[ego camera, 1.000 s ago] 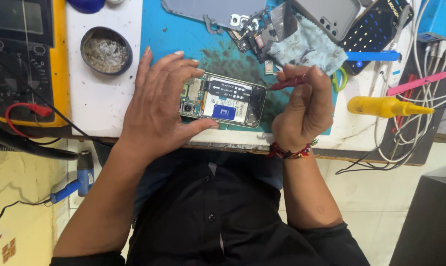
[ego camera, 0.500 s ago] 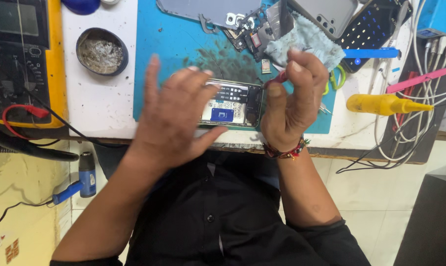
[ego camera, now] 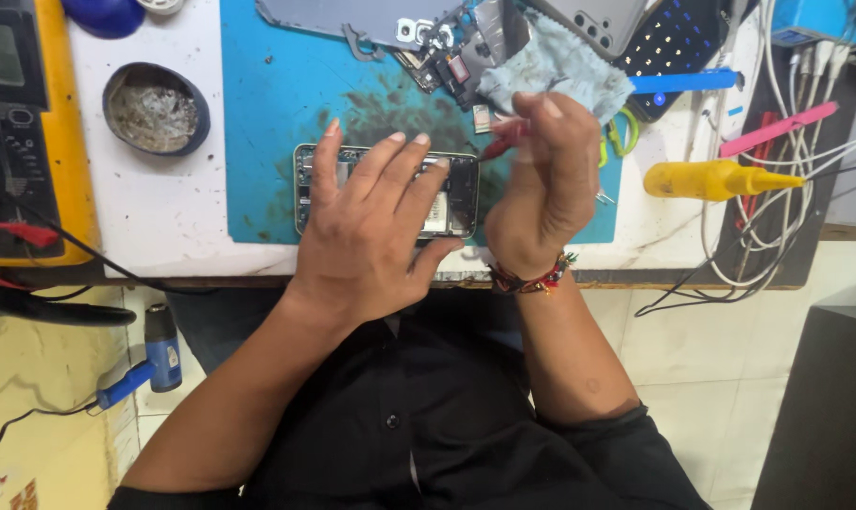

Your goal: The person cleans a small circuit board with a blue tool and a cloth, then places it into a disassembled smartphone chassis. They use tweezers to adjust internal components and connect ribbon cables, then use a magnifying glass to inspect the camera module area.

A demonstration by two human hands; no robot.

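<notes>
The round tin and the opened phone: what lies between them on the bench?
In the head view, only bare white bench and the blue mat's left edge lie between tin and phone.

Blue work mat (ego camera: 267,113) w/ dark smudges; white tabletop (ego camera: 154,203); yellow multimeter (ego camera: 64,142); yellow bottle (ego camera: 711,179); pink tool (ego camera: 778,129); red-handled tool (ego camera: 499,144); pale blue cloth (ego camera: 551,61).
</notes>
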